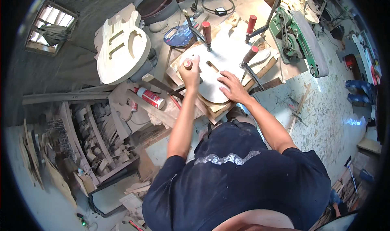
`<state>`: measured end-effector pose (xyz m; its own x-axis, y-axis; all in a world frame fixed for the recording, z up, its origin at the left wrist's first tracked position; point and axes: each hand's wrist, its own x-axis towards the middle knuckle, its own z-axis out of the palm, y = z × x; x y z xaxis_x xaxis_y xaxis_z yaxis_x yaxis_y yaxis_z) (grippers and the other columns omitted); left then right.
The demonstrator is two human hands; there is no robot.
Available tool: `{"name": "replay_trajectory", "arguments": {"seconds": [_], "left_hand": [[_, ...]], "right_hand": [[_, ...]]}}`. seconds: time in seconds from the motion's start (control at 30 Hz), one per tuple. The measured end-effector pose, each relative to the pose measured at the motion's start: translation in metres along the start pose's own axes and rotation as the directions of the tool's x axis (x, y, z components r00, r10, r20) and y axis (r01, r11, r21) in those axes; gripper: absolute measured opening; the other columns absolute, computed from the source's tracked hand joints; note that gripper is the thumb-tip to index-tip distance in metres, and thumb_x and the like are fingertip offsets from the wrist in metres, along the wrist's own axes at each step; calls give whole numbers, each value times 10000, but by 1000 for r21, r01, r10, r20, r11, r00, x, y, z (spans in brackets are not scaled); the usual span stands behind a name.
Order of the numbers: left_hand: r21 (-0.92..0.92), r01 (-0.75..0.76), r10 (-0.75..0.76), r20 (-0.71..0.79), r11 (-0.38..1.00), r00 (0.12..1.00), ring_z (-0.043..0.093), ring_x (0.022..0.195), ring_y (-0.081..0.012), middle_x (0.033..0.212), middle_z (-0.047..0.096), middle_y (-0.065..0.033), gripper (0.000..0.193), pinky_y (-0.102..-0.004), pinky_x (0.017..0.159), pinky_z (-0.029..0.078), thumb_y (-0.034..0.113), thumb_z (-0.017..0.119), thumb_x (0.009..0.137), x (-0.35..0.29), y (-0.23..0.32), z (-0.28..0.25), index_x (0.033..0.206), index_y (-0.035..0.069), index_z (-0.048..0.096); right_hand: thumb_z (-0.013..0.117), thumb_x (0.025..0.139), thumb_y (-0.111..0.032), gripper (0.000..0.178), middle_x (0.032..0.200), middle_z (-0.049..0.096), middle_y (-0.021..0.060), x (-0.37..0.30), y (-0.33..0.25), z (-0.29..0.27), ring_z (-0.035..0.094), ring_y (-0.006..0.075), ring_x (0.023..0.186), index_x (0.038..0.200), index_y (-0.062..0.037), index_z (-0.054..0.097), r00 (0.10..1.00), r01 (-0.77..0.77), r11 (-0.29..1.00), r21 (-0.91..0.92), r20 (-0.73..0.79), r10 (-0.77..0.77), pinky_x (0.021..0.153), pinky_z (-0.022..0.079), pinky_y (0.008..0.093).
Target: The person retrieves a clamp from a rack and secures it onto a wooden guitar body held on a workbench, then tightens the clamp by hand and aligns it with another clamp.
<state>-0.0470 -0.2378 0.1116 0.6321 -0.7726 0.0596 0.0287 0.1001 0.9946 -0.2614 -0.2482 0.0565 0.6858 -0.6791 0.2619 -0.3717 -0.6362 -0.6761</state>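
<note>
Left hand (189, 75): fingers wrapped round clamp handle (187, 64) | Right hand (235, 88): fingers spread on pale board (212, 88) directly beneath them | Red-topped clamps (206, 31): farther out, beyond both hands' fingers

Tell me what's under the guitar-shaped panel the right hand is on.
Wood shows below the near edge of the panel, by the right hand. Whatever lies beneath its middle is covered.

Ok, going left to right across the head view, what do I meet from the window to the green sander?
Window → pale guitar body → left hand gripping a clamp handle → right hand → green sander.
</note>
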Motion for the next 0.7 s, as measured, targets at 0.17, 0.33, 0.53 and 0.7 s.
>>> {"name": "replay_trajectory", "arguments": {"seconds": [0.17,0.33,0.53,0.7], "left_hand": [[166,-132,178,-307,977,935,417,445,-76,536,473,47,430,-278,447,320,180,689,935,-3,-12,19,570,96,477],[-100,188,-132,408,977,903,374,447,-92,519,423,18,331,-276,445,278,59,678,836,10,7,-12,604,105,447],[-98,325,-173,686,941,707,375,459,-86,515,446,26,347,-261,453,278,93,716,809,34,15,-31,584,110,452],[210,9,39,-223,978,974,500,487,-106,551,544,-11,322,-296,480,389,182,722,897,-6,4,18,653,82,538]], "right_hand": [[688,853,-164,381,1411,500,172,-4,-3,-2,428,379,1355,1213,-69,603,1000,-7,1000,-29,8,7,1115,357,480],[680,848,-164,371,1396,511,166,-4,-3,-1,441,382,1342,1201,-72,612,998,-51,999,-15,-27,50,1099,359,485],[690,840,-165,379,1394,517,163,3,-1,1,447,380,1338,1199,-74,611,999,-7,1000,-5,-34,7,1100,366,480],[703,831,-165,372,1388,535,166,0,2,2,452,372,1342,1179,-65,618,999,-14,1000,-11,-52,14,1105,371,467]]}}
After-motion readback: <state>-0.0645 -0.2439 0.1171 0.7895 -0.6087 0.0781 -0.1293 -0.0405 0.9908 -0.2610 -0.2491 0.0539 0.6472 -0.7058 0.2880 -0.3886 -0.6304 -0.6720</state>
